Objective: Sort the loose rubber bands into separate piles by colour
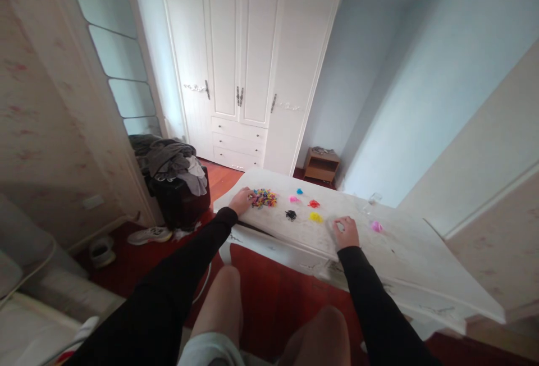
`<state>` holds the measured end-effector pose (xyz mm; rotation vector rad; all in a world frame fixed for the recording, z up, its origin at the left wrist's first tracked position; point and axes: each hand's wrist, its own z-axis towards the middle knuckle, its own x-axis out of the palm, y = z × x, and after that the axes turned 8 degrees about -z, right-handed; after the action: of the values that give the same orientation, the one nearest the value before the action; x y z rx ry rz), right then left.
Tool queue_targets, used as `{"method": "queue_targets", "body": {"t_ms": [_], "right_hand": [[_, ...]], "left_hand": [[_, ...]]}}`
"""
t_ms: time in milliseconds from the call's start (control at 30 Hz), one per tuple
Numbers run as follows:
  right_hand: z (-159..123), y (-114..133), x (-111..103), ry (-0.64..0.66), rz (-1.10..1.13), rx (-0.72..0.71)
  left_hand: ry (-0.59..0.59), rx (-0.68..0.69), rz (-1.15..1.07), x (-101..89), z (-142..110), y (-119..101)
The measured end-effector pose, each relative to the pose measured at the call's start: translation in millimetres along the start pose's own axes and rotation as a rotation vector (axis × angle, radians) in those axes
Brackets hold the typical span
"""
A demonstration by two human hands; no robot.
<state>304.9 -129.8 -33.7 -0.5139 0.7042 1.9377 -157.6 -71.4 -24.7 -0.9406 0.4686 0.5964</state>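
The left hand (243,202) rests at the left edge of a mixed pile (264,198) of tiny multicoloured pieces, a little left of centre in the lower half of the frame, its fingertips touching the pile; whether they pinch a piece I cannot tell. The right hand (347,232), right of centre, has its thumb and fingers curled into a narrow ring over the white table (425,259), and anything held there is too small to make out. Between the 2 hands lie 5 small single-colour heaps: the blue heap (300,191) farthest up the frame, then the pink heap (293,199), red heap (314,204), black heap (291,215) and yellow heap (315,217). They sit so near each other that a dragged sleeve or careless fingertip could well blend 2 colours; pink and red look the likeliest to be confused. Pieces nudged toward the lower edge of the tabletop might drop into the dark slit (261,230) there or onto the red floor (273,282). A clear container (372,202) and a bright pink clump (376,226) stand to the right of the right hand, and a sideways sweep could knock them. Nothing blocks the space between the hands except the heaps themselves. Farther off are a white wardrobe (242,46) at upper centre, a wooden nightstand (322,165) and heaped clothes (172,158) at left.
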Motion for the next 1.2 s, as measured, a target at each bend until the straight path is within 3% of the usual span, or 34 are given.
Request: {"method": "queue_targets", "body": {"t_ms": [367, 1067, 1200], "right_hand": [[0.8, 12.3, 1.7, 0.11, -0.039, -0.119], [-0.9, 15.8, -5.1, 0.186, 0.06, -0.06], [-4.2, 12.1, -3.6, 0.19, 0.051, -0.036]], "left_hand": [[-0.046, 0.069, 0.051, -4.0, 3.4, 3.7], [-0.149, -0.165, 0.149, -7.2, -1.1, -0.2], [-0.125, -0.172, 0.151, -6.0, 0.6, 1.7]]}}
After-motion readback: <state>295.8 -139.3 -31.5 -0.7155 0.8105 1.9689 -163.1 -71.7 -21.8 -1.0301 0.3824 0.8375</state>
